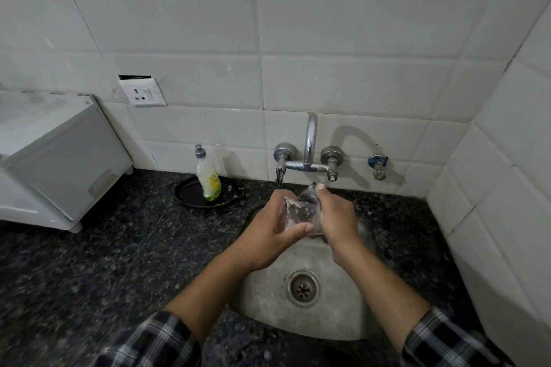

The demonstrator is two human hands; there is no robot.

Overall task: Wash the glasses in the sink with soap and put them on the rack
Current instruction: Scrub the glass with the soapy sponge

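A clear, soapy glass (299, 210) is held between both hands above the steel sink (334, 319), just below the tap (310, 146). My left hand (272, 229) wraps round its left side, thumb lying across the front. My right hand (335, 217) grips its right side, with fingertips up at the rim. The glass is tilted, and foam covers much of it. No water stream shows from the spout. A soap bottle (207, 177) with yellow-green liquid stands at the left on a black pan (190, 197).
A dark speckled counter (104, 271) surrounds the sink. A white appliance (56, 158) sits at the far left, under a wall socket (143, 92). A small blue-handled valve (378, 165) juts from the tiles on the right. No rack is in view.
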